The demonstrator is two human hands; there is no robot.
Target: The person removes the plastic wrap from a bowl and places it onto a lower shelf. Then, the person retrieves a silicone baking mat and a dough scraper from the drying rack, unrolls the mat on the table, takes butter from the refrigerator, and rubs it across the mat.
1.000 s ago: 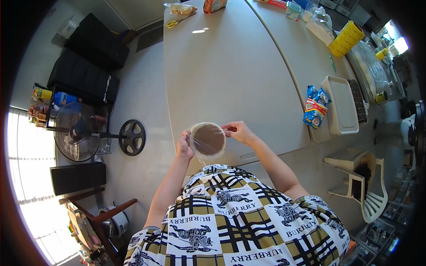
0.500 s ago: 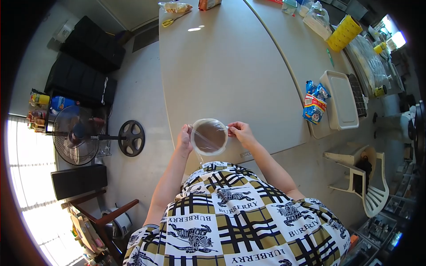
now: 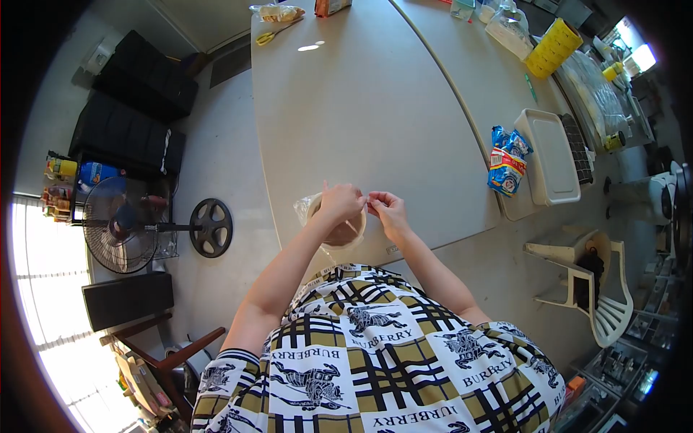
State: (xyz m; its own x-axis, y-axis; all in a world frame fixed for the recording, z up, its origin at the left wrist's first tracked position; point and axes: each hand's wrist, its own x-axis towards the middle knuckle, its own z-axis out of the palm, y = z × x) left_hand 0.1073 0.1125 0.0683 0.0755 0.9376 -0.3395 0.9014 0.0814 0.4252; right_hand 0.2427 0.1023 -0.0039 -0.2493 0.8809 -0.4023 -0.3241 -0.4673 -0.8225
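A round, white-rimmed tub [image 3: 359, 238] with a brown inside sits at the table's near edge, close to my body. Clear plastic film [image 3: 303, 209] bunches out at its left side, and a strand of it crosses the opening. My left hand [image 3: 342, 203] reaches over the tub with its fingers closed near the far right rim, hiding part of the opening. Just right of it, my right hand [image 3: 390, 211] pinches with thumb and forefinger. The fingertips of both hands almost meet, and the film between them is hard to make out.
Blue snack bags [image 3: 508, 162] lie beside a white lidded bin [image 3: 550, 159] on the right. Yellow-handled scissors [image 3: 267, 36] and a yellow roll [image 3: 554, 48] are farther off. Left of the table stands a fan [image 3: 119, 224]; a white chair [image 3: 606, 289] is at the right.
My left hand has left the tub's left side and crossed over its top toward my right hand. The film now bunches out at the left. My right hand has shifted slightly right and up.
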